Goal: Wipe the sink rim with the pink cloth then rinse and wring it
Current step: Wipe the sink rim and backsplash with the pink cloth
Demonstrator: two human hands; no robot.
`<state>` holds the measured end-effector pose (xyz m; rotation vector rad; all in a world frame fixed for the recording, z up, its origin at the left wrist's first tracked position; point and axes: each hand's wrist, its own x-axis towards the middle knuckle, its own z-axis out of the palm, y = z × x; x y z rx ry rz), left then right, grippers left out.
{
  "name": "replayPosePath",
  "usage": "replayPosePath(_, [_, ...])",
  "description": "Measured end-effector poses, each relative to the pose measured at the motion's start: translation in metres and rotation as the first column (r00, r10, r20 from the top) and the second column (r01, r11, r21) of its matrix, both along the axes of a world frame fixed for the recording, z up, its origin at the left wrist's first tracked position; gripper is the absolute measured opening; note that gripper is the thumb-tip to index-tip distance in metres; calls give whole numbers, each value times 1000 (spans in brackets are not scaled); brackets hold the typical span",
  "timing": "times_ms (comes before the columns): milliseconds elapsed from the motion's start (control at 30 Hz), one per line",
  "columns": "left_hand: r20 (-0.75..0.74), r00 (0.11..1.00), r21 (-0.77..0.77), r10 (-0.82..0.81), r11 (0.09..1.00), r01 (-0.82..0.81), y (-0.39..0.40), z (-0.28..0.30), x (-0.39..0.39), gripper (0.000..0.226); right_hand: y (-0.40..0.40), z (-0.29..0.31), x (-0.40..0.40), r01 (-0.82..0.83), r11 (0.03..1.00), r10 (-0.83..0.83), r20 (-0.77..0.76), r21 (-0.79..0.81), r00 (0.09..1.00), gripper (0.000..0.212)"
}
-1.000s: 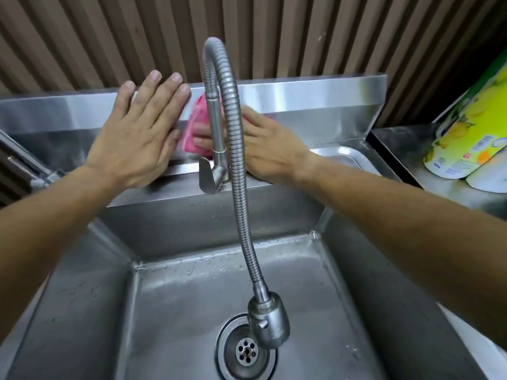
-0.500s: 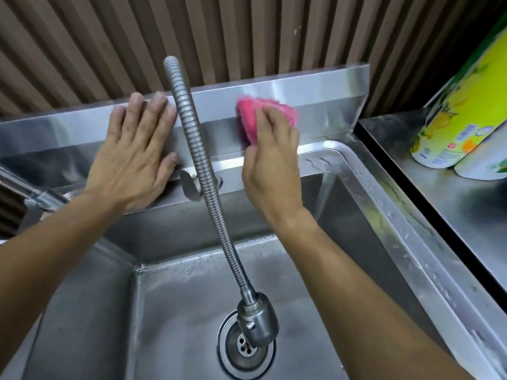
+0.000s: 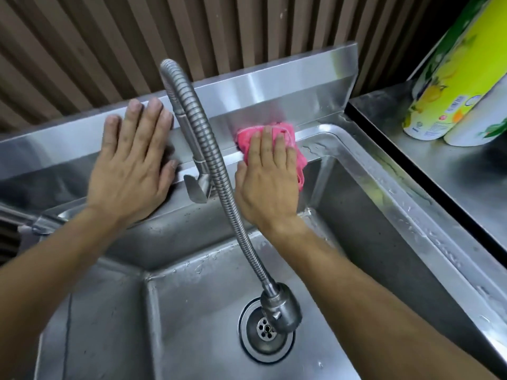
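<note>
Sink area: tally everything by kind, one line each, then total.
Hands: 2, left hand, right hand
Pink cloth: 1
Faucet: 1
Drain: 1
Packaged rolls: 2, yellow roll, white roll
Total: 7

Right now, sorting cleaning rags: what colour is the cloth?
Pink cloth, seen in the head view.

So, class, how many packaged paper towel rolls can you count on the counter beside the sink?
2. The yellow-green roll leans at the far right; the white roll lies beside it, nearer the frame edge. More may be hidden beyond the edge.
</note>
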<state>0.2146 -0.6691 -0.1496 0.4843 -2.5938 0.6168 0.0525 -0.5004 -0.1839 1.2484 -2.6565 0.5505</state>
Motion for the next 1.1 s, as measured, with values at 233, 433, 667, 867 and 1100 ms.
replayPosePath(233, [152, 971, -178, -187, 961, 213, -17, 40, -26, 60, 31, 4, -53, -20, 999, 22, -65, 30, 998, 61])
replayPosePath(433, [335, 866, -188, -371, 874, 447, -46, 79, -82, 65, 20, 6, -19, -373, 925, 380, -143, 75, 914, 56])
replayPosePath(667, [564, 635, -177, -528, 674, 718, -33, 101, -153, 64, 27, 2, -66, 80, 996, -78, -51, 31, 996, 56])
replayPosePath(867, [546, 628, -147, -555, 674, 724, -32, 100, -155, 65, 14, 4, -16, -98, 995, 97, 57, 27, 994, 63])
replayPosePath(1100, [553, 624, -104, -551, 698, 708, -25, 104, -154, 67, 25, 18, -62, 181, 963, -192, 38, 198, 981, 63])
